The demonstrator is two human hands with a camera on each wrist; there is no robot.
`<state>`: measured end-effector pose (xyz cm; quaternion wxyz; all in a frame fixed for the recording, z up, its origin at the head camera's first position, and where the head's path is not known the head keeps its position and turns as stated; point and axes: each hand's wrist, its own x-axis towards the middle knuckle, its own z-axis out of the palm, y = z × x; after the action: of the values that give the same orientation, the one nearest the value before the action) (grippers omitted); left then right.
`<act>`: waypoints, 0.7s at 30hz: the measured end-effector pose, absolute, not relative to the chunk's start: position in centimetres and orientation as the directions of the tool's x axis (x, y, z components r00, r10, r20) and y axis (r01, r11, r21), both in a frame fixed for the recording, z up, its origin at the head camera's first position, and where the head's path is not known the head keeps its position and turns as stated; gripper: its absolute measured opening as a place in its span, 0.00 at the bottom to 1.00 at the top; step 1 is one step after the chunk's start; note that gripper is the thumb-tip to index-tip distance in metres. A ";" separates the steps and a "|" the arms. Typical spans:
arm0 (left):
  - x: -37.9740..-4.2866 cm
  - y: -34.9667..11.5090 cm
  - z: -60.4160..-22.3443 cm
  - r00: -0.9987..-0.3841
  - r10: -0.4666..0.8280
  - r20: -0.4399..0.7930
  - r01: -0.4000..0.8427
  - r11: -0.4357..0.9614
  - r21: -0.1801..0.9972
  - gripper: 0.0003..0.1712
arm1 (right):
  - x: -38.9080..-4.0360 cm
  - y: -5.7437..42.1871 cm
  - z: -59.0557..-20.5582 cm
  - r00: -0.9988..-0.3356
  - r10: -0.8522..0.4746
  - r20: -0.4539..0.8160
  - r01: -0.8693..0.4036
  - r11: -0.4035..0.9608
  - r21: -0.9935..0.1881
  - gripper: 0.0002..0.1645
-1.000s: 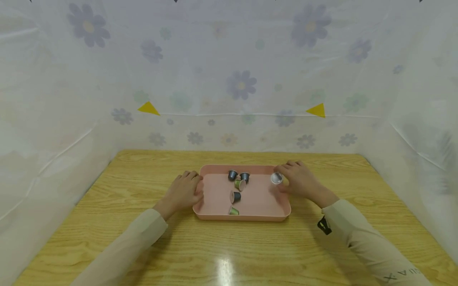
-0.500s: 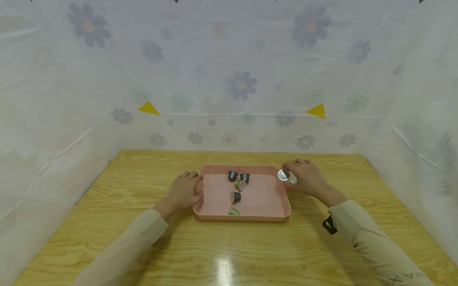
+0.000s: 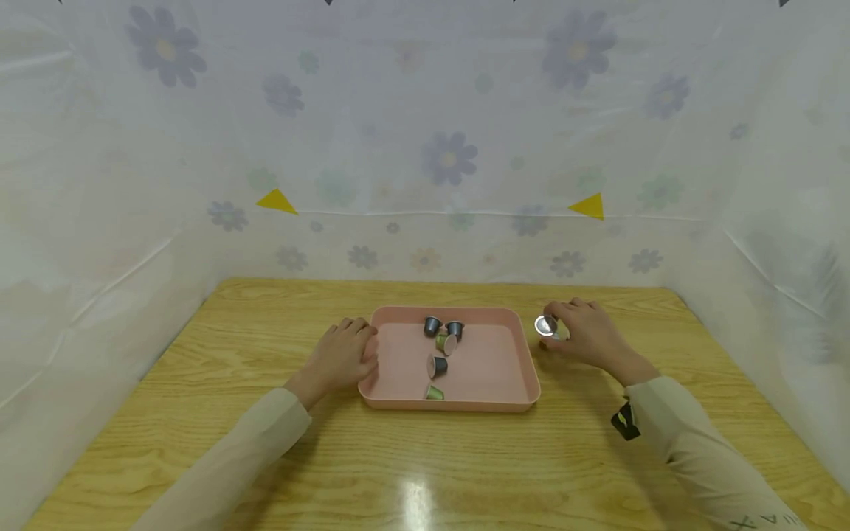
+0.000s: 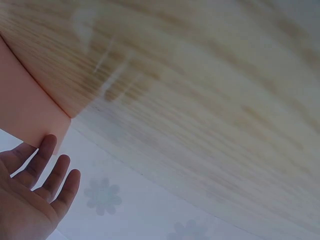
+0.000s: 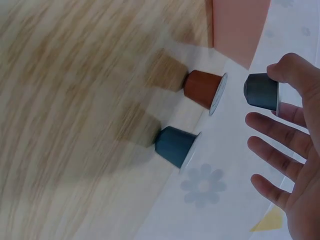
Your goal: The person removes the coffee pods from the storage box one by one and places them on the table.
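Observation:
A dark grey coffee capsule (image 5: 260, 91) with a foil lid is pinched between the thumb and index finger of my right hand (image 5: 302, 125). In the head view this capsule (image 3: 546, 325) shows its lid, just off the tray's right end. Beneath the right hand, a brown capsule (image 5: 202, 89) and a teal capsule (image 5: 175, 146) stand lids up on the table. My left hand (image 3: 339, 354) rests at the left end of the pink tray (image 3: 494, 361), and in the left wrist view its fairly straight fingers (image 4: 47, 145) touch the wall.
Inside the tray lie several dark and green capsules, among them a dark capsule (image 3: 438, 366) and a green capsule (image 3: 434, 393). The wooden table (image 3: 425, 464) is enclosed by white flowered sheets (image 3: 372, 147) at the back and sides.
My right hand has moved right, carrying its capsule from over the tray's right end to beyond the rim. The left hand, tray and capsules inside have stayed put.

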<state>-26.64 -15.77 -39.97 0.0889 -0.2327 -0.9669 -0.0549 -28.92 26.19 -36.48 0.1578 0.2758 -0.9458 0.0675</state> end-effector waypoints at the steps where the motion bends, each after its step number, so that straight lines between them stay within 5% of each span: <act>1: -26.7 -15.8 -40.0 -0.876 0.440 0.197 0.459 0.886 0.066 0.24 | -29.0 26.4 -36.6 -0.802 -0.496 0.333 -0.539 0.841 -0.043 0.23; 21: -26.6 -15.7 -39.9 -0.878 0.435 0.199 0.456 0.887 0.072 0.24 | -28.8 30.3 -37.3 -0.874 -0.382 0.300 -0.429 0.897 -0.105 0.21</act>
<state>-26.62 -15.74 -39.93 0.0892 -0.2304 -0.9672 -0.0583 -28.81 30.33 -37.28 0.1373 0.2102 -0.9643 0.0844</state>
